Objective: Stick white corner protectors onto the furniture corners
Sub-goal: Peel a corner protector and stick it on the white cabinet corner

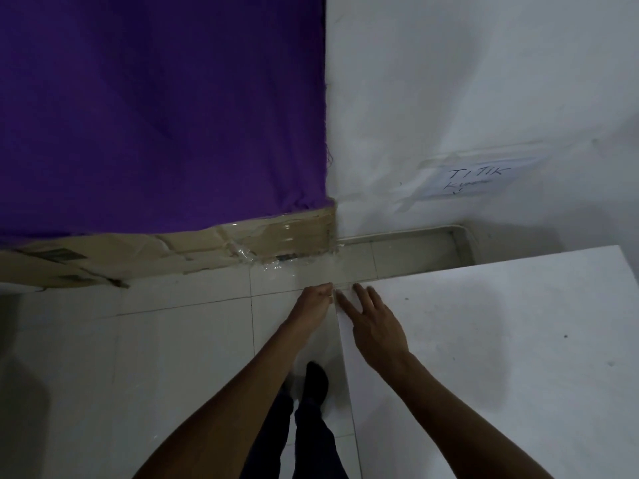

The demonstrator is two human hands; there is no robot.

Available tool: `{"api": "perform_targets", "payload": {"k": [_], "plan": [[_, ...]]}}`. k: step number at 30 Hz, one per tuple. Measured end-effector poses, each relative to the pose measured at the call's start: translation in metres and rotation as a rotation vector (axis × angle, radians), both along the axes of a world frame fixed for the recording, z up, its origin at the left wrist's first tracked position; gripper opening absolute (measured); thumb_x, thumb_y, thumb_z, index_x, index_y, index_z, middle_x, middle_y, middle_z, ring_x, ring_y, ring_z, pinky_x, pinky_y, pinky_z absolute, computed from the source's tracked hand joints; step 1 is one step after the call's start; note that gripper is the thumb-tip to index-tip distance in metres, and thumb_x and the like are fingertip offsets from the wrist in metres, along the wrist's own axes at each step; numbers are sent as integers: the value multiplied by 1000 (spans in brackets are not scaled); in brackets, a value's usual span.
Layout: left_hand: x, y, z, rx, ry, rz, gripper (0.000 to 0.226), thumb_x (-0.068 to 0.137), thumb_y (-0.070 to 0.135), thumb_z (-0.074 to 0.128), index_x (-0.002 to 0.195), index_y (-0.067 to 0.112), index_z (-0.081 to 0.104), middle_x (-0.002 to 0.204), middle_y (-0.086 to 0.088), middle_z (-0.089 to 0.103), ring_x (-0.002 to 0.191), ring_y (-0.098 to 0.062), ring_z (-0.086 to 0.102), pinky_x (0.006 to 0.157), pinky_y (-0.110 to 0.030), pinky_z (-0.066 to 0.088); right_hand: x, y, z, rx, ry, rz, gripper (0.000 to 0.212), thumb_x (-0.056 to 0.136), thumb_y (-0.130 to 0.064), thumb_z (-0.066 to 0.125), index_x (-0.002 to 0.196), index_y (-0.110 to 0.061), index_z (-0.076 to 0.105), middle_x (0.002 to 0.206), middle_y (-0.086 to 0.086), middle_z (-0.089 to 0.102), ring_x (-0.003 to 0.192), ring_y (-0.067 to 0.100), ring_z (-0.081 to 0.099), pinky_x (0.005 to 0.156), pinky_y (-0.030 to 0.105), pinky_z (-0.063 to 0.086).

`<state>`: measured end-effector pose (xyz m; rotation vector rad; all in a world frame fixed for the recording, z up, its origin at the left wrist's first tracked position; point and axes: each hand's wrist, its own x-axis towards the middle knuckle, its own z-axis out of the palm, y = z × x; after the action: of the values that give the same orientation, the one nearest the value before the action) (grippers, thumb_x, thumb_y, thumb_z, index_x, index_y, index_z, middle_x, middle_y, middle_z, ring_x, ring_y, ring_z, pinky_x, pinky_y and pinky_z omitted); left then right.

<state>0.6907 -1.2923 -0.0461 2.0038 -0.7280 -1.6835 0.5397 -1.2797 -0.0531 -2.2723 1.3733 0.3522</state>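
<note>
— Nearest to the camera, what do you see?

— Two bare forearms reaching forward, and below them a dark-trousered leg (313,433) with a dark foot on the tiled floor (179,340).

— And the corner protector?

— It can't be made out for certain. Both hands meet at the near-left corner of the white worktop (501,340), and anything white there blends into the surface. If a protector is present, it sits at that corner, under or between the fingertips.

— How is the left hand?

— The left hand (313,302) is off the worktop's side edge, fingers curled in towards the corner, tips bunched as if pinching. What it pinches is too small and pale to tell.

— The right hand?

— The right hand (375,326) lies flat on the worktop, fingers straight and spread, tips pointing at the corner and pressing down just beside the left hand's fingertips.

— What lies beyond?

— Past the corner, crumpled clear tape (276,262) on the floor, joining a strip of brown cardboard (193,247) along the wall's base. Above the cardboard hangs a purple cloth (162,108). To its right is a white wall (484,81) bearing a taped paper note (473,181) with handwriting, the top word reading "TITIK".
</note>
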Motion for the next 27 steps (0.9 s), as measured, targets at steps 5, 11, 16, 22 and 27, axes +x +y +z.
{"api": "perform_targets", "payload": {"k": [5, 11, 16, 22, 27], "plan": [[-1, 0, 3, -6, -9, -22, 33, 97, 18, 49, 128, 19, 60, 129, 2, 59, 122, -15, 52, 92, -22, 39, 3, 6, -3, 15, 71, 33, 76, 98, -9, 40, 150, -34, -10, 160, 11, -17, 147, 35, -11, 120, 47, 14], [0, 1, 6, -27, -2, -52, 24, 96, 10, 48, 104, 26, 65, 99, 15, 58, 97, -5, 53, 75, -6, 39, 8, 1, 3, 43, 62, 5, 72, 98, -12, 44, 152, -32, 0, 161, 8, -7, 148, 34, -3, 117, 48, 24], [5, -2, 10, 2, -17, -80, 39, 98, 13, 43, 137, 15, 50, 140, -4, 52, 128, -19, 47, 105, -28, 35, 9, -8, 8, -38, -6, -85, 62, 95, -18, 47, 148, -27, 18, 154, 2, 22, 138, 25, 26, 99, 39, 47], [9, -7, 6, 99, 82, 69, 32, 97, 30, 46, 119, 13, 61, 122, -6, 61, 110, -19, 56, 100, -33, 44, 8, -9, 5, -31, -15, -87, 63, 93, -19, 51, 147, -27, 20, 154, 1, 21, 137, 24, 27, 100, 40, 45], [10, -9, 7, 117, 298, 288, 37, 100, 30, 34, 110, 6, 60, 107, -8, 60, 104, -22, 57, 100, -35, 41, 2, -13, 4, -29, -52, -116, 63, 93, -17, 44, 149, -27, 16, 155, -2, 24, 139, 20, 28, 101, 38, 44]]}}
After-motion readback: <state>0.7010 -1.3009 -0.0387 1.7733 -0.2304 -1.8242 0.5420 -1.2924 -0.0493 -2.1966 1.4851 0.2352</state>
